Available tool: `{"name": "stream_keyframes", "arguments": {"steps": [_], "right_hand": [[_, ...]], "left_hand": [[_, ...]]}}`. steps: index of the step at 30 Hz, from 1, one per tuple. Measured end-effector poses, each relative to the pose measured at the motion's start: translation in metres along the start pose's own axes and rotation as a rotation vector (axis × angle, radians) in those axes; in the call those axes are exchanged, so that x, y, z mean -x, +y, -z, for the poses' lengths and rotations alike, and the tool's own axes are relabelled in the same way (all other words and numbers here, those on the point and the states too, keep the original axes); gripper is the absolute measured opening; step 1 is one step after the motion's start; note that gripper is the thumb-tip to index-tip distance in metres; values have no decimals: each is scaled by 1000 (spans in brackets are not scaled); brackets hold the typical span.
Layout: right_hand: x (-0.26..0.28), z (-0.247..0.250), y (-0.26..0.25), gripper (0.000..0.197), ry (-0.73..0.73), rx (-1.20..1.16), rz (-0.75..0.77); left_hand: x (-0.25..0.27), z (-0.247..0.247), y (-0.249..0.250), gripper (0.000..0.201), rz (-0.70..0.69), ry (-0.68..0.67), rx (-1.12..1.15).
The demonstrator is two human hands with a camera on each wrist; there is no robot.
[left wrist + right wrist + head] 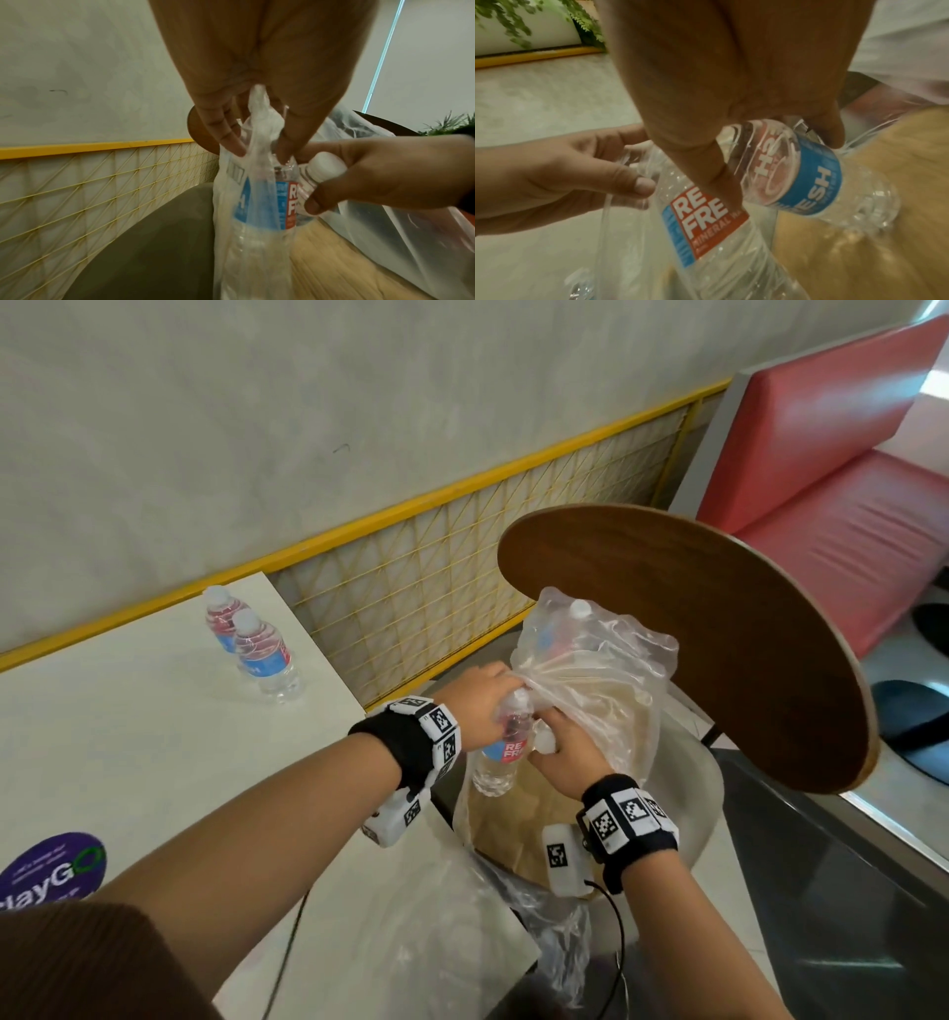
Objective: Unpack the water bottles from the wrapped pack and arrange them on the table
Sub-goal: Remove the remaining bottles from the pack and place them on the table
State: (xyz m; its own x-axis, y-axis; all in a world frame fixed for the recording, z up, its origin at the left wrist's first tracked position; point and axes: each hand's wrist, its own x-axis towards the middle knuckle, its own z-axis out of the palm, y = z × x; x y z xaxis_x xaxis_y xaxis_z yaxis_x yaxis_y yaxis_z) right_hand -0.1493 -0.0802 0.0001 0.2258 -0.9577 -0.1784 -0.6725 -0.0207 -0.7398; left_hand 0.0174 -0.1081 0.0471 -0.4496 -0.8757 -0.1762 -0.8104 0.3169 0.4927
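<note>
The plastic wrap (pixel 590 670) lies bunched over a chair seat (pixel 703 793) beside the white table (pixel 128 737), one capped bottle still inside it. The left hand (pixel 482 690) pinches the wrap together with the neck of an upright bottle (pixel 506 752) (red and blue label). The right hand (pixel 570 752) grips a second bottle (pixel 795 172) by its neck. Two bottles (pixel 257 644) stand together on the table.

Your head camera looks down from above at both hands, low in the middle of the frame. Each wrist camera sits very close, looking along your fingers. All three share the red-and-blue labelled bottle (pixel 502 748).
</note>
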Motion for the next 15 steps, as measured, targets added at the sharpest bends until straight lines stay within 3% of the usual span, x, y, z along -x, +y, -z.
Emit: {"name": "stream_keyframes", "arguments": {"steps": [4, 10, 15], "right_hand": [[2, -1, -2, 45, 40, -46, -14], [8, -8, -2, 53, 14, -9, -12], [6, 1, -2, 46, 108, -58, -38]], "left_hand": [[4, -4, -2, 57, -26, -20, 8], [10, 8, -1, 48, -39, -71, -74], [15, 8, 14, 52, -112, -87, -154]]}}
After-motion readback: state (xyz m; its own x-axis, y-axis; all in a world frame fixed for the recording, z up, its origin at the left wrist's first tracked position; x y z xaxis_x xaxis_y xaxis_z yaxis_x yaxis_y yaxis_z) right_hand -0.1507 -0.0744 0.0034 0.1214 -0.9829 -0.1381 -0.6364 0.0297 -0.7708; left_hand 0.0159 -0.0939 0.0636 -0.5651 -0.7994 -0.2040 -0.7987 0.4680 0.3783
